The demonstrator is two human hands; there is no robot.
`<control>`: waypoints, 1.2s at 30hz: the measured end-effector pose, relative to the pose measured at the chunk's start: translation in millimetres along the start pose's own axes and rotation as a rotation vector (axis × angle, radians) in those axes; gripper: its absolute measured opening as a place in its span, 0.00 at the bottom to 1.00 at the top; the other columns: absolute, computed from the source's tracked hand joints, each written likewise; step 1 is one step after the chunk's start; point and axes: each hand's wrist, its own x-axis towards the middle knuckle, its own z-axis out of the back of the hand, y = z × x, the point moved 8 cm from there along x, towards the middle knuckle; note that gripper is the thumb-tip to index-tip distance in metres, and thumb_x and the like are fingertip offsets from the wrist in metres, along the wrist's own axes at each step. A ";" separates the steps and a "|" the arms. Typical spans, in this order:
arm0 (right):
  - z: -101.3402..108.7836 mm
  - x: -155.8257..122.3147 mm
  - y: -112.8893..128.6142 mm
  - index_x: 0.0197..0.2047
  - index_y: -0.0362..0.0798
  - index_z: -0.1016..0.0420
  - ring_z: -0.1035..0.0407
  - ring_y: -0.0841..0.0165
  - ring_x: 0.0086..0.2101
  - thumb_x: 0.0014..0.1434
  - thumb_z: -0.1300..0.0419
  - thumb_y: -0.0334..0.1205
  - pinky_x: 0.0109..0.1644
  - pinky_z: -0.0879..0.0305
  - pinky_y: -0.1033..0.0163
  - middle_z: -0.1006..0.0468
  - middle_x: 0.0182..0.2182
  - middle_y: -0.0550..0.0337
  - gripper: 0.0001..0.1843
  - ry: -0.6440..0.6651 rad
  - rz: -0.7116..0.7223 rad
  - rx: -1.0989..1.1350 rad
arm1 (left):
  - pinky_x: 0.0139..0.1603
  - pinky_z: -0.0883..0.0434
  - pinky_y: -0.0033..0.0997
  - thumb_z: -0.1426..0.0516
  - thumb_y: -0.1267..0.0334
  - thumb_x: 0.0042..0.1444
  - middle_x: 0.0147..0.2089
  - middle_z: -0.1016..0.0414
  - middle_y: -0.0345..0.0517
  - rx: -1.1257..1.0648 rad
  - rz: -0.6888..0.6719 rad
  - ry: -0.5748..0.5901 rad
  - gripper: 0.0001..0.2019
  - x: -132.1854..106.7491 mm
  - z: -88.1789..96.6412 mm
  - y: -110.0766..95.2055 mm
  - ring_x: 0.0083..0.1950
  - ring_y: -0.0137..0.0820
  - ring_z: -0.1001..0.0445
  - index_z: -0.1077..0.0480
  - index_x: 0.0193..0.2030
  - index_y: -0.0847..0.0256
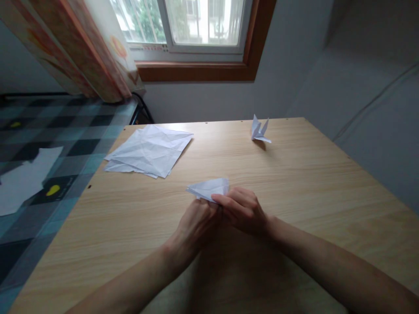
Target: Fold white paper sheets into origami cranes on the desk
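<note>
Between my two hands is a piece of folded white paper [209, 187], narrow and pointed toward the left, with several layers showing at that tip. My left hand [200, 216] is closed at its lower edge, its fingertips hidden under the paper and behind the other hand. My right hand [242, 208] grips the right end, thumb lying along the lower edge and fingers curled. The two hands touch or nearly touch below the paper. Beyond them, toward the far right of the table, stands a folded white paper crane [259, 131].
Creased white paper sheets [152, 150] lie in a loose stack at the table's far left. The wooden table [310, 187] borders a bed with a checked cover [81, 144], where more white paper [28, 179] lies. A window [203, 26] and curtain [81, 48] are behind.
</note>
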 end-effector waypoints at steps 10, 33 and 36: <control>8.2 -16.2 -44.9 0.47 0.48 0.26 0.30 0.70 0.27 0.59 0.48 0.26 0.33 0.31 0.64 0.21 0.31 0.60 0.17 -0.208 -0.406 -0.025 | 0.27 0.36 0.35 0.49 0.69 0.64 0.35 0.25 0.54 0.177 0.190 -0.094 0.10 -3.6 23.3 19.2 0.32 0.39 0.27 0.26 0.40 0.67; -15.6 -22.7 -79.5 0.36 0.47 0.18 0.29 0.61 0.42 0.53 0.45 0.26 0.47 0.31 0.54 0.21 0.40 0.52 0.15 0.163 -0.484 0.141 | 0.58 0.33 0.49 0.49 0.78 0.52 0.59 0.27 0.49 -0.450 0.171 -0.433 0.23 -4.8 6.7 83.5 0.59 0.40 0.32 0.26 0.52 0.58; -22.6 -23.0 -79.1 0.37 0.49 0.18 0.27 0.58 0.44 0.51 0.40 0.29 0.52 0.32 0.49 0.18 0.43 0.54 0.12 0.326 -0.442 0.148 | 0.58 0.32 0.49 0.51 0.78 0.54 0.55 0.22 0.44 -0.490 0.048 -0.346 0.22 -2.3 1.8 77.8 0.59 0.39 0.28 0.23 0.47 0.55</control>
